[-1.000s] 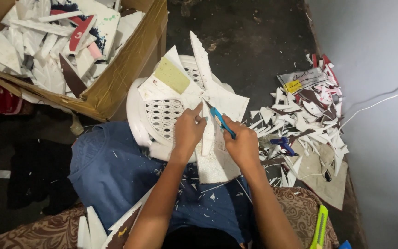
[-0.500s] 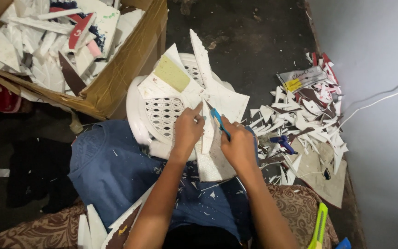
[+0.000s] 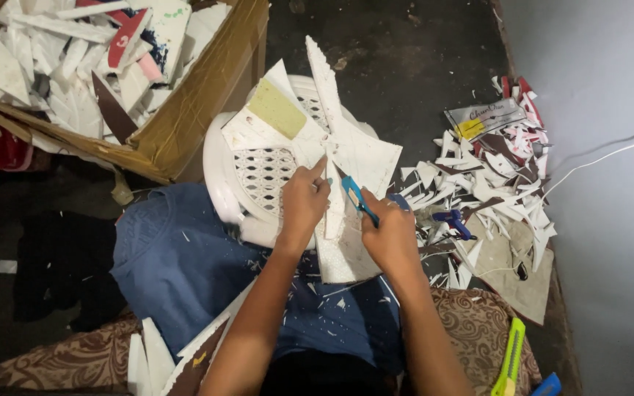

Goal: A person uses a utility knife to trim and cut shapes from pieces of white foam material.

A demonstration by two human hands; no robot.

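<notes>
Sheet: white foam board point(image 3: 346, 242), jagged, flat on perforated white plastic stool point(image 3: 254, 183).
Left hand point(image 3: 304, 202): fingers pressing board.
Right hand point(image 3: 389, 235): fingers closed around blue cutter point(image 3: 357, 198).

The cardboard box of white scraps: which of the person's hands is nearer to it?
Left. The left hand presses the white sheet closer to the cardboard box; the right hand, holding the blue cutter, lies beyond it.

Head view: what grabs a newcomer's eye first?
At centre, the left hand presses a white foam sheet onto a white plastic stool while the right hand holds a blue cutter on it. A heap of white offcuts lies to the right; a cardboard box of scraps sits upper left.
</notes>
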